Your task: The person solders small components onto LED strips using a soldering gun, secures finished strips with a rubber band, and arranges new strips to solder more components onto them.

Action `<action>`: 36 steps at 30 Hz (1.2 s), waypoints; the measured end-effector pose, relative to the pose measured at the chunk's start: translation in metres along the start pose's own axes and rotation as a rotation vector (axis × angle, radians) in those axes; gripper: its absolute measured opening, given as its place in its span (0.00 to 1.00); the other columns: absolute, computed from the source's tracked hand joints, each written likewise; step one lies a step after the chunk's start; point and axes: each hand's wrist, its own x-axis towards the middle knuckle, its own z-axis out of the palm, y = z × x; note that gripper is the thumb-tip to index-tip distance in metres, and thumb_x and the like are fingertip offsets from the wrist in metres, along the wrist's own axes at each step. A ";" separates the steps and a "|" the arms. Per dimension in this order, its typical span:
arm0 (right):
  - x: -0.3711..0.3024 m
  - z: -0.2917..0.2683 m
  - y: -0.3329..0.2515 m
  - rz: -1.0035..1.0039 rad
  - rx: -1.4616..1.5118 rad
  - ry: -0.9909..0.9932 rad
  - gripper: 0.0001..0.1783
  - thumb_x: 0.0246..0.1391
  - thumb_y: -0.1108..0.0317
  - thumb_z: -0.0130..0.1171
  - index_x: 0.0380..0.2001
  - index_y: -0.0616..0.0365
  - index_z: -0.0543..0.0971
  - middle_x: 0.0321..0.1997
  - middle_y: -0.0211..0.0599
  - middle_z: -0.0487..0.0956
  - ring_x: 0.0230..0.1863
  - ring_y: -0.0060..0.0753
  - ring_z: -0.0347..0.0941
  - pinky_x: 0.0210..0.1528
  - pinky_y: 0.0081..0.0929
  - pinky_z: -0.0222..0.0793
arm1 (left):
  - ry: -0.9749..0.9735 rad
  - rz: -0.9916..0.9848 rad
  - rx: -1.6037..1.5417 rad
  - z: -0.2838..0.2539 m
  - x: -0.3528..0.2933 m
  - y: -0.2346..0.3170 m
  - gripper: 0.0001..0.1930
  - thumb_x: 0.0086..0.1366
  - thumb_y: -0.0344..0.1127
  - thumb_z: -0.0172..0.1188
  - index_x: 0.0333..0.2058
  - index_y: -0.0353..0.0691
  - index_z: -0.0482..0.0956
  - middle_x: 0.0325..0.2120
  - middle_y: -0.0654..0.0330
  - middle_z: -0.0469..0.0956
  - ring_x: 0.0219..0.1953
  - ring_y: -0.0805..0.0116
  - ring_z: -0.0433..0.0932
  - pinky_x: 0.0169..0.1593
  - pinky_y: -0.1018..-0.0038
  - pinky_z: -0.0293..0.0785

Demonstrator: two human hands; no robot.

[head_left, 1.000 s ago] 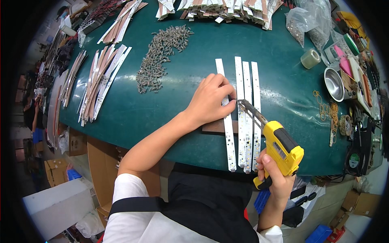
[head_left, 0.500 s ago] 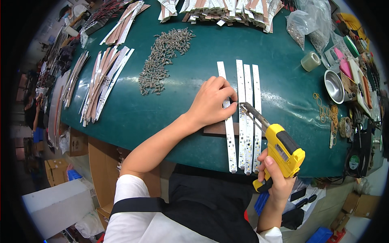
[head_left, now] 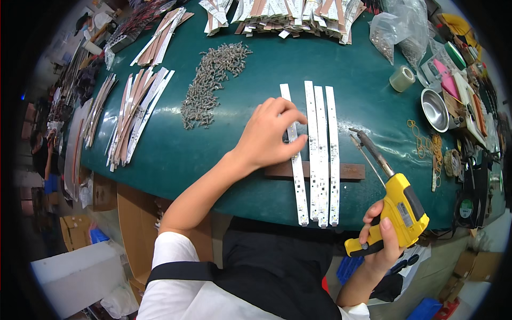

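Note:
Several narrow white LED circuit strips lie side by side, lengthwise toward me, across a dark brown bar. My left hand hovers over the leftmost strip, covering part of it. Its thumb and index finger are apart, and nothing shows between them. In my right hand is a yellow soldering gun with a long metal tip and a thin feed tube beside it. The tip points up and left, to the right of the strips and apart from them.
On the green table lies a heap of small metal parts. Bundles of strips are at the left, and a big stack is at the back. A tape roll, metal bowl and rubber bands sit at the right.
My right hand has drawn the soldering gun away from the strips, to the right and slightly down. The thumb and index finger of my left hand have spread apart.

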 end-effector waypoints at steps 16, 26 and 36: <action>-0.002 -0.007 0.003 -0.034 0.041 -0.012 0.27 0.51 0.73 0.54 0.54 0.72 0.63 0.34 0.48 0.71 0.31 0.28 0.69 0.16 0.13 0.67 | -0.291 0.362 0.042 -0.042 -0.043 -0.002 0.17 0.56 0.38 0.63 0.44 0.43 0.75 0.48 0.60 0.73 0.53 0.61 0.72 0.56 0.63 0.67; -0.003 -0.008 0.003 -0.054 0.012 -0.082 0.25 0.55 0.72 0.50 0.54 0.74 0.60 0.35 0.47 0.69 0.34 0.25 0.67 0.15 0.11 0.67 | -0.019 -0.012 0.774 -0.090 -0.006 -0.122 0.06 0.54 0.28 0.60 0.32 0.42 0.78 0.30 0.61 0.73 0.37 0.61 0.74 0.41 0.66 0.72; -0.002 -0.006 0.003 -0.030 0.042 -0.012 0.26 0.51 0.74 0.54 0.54 0.71 0.64 0.34 0.48 0.72 0.31 0.28 0.70 0.16 0.14 0.68 | -0.046 -0.115 0.604 -0.093 0.024 -0.126 0.04 0.54 0.33 0.60 0.30 0.42 0.78 0.30 0.60 0.75 0.39 0.59 0.76 0.41 0.65 0.73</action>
